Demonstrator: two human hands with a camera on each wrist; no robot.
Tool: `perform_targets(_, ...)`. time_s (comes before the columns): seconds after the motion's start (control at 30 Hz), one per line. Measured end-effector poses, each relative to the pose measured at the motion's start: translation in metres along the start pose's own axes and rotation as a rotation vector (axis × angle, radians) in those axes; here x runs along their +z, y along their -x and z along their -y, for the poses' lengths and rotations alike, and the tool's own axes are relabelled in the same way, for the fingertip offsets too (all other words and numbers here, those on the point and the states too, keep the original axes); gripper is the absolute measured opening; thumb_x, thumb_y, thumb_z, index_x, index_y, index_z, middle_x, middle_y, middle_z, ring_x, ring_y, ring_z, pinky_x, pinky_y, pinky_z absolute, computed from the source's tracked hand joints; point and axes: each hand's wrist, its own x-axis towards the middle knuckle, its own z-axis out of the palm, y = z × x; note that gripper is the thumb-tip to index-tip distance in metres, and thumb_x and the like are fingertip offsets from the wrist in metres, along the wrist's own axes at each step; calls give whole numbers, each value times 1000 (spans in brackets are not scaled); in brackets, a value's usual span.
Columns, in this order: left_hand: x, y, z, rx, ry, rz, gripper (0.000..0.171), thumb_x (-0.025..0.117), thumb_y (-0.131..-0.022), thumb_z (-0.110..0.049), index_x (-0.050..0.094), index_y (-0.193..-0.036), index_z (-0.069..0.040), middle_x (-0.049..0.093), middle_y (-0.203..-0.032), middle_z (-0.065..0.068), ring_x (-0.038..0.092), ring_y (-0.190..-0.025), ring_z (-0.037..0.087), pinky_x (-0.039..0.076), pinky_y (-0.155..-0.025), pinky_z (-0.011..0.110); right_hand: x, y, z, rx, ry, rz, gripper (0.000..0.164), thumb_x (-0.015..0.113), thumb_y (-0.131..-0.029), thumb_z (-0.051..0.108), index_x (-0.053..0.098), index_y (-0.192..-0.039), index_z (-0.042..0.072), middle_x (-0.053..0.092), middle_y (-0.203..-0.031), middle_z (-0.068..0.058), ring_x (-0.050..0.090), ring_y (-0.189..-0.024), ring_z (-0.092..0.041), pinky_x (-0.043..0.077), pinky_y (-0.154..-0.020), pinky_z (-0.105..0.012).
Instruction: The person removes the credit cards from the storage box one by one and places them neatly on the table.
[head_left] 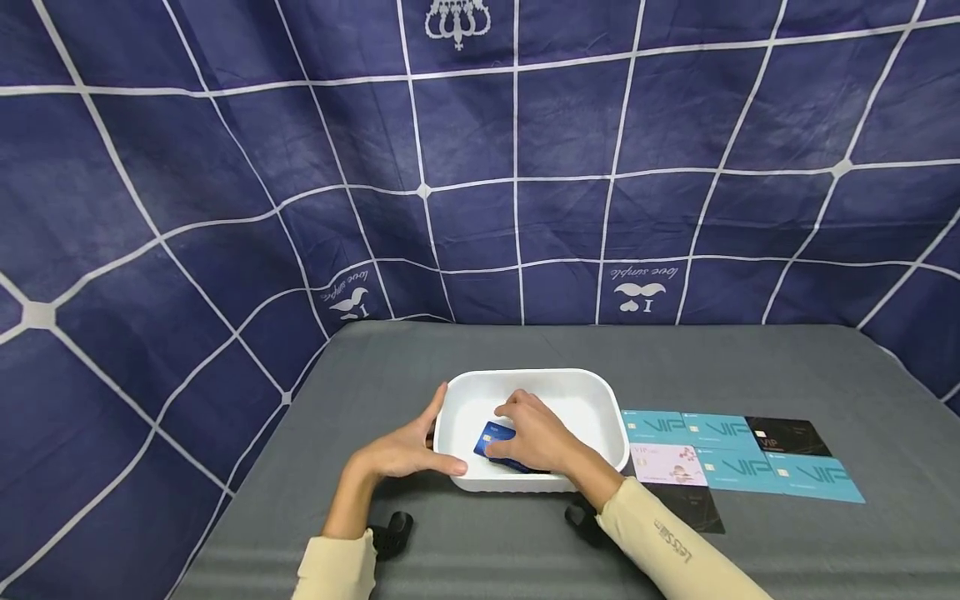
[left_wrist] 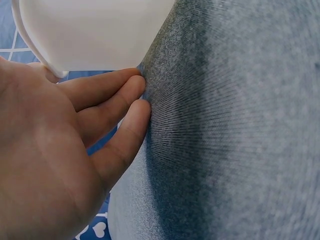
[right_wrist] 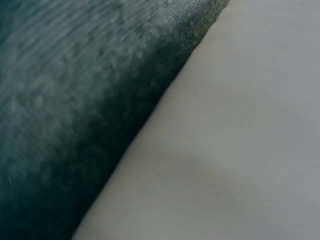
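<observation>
A white plastic tray [head_left: 555, 392] with high sides stands on the grey cloth. My left hand [head_left: 401, 450] spans the tray's left end, thumb at the front corner and index finger along the side. In the left wrist view its fingers [left_wrist: 107, 107] are fairly straight, their tips at the cloth beside the tray [left_wrist: 95, 35]. My right hand [head_left: 536, 433] reaches inside over a dark blue card [head_left: 492, 433], thumb lying on it and index finger apart from its far edge. The hand covers part of the card; other fingertips are hidden.
Right of the tray lie several teal cards [head_left: 738, 471], a pink card [head_left: 667, 464] and two black cards, one at the back [head_left: 787, 436], another at the front [head_left: 690, 507], partly behind my sleeve. A blue grid curtain [head_left: 562, 217] hangs behind. The right wrist view shows mostly cloth and a pale surface.
</observation>
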Motion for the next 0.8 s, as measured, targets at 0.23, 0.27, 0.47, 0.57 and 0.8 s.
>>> perform_targets(0.23, 0, -1, 1, 15, 7, -4, 130, 84, -79, -32, -19, -155, -11, 12, -158, 24, 46, -126, 33, 40, -100, 44, 4, -1, -4, 15, 54, 135, 55, 88, -72, 33, 69, -112, -2, 55, -103, -9, 48, -92, -22, 42, -78, -35)
perform_targets(0.27, 1, 0, 2, 11, 4, -5, 130, 84, -79, -33, -19, -155, -11, 12, -158, 24, 46, -126, 33, 40, -100, 44, 5, 0, -4, 21, 62, 145, 55, 89, -72, 33, 69, -110, -2, 54, -102, -9, 48, -92, -22, 42, -78, -35)
perform_targets(0.47, 2, 0, 3, -5, 1, -19, 131, 85, -78, -33, -17, -156, -11, 13, -158, 25, 45, -127, 35, 39, -101, 46, 8, 0, -5, -6, 104, 139, 50, 91, -67, 27, 70, -101, -3, 53, -98, -8, 48, -90, -23, 42, -78, -36)
perform_targets(0.57, 1, 0, 3, 0, 15, -10, 131, 85, -78, -32, -18, -155, -11, 17, -156, 26, 47, -125, 34, 40, -100, 45, 7, -1, -5, -21, 108, 139, 46, 90, -68, 25, 71, -101, -2, 53, -95, -7, 47, -87, -22, 42, -75, -34)
perform_targets(0.8, 1, -1, 2, 8, 34, 2, 131, 84, -79, -32, -20, -155, -12, 15, -156, 27, 47, -125, 35, 40, -100, 45, 5, -1, -5, -46, 124, 164, 43, 85, -72, 19, 72, -107, -2, 55, -92, -5, 47, -84, -20, 41, -73, -33)
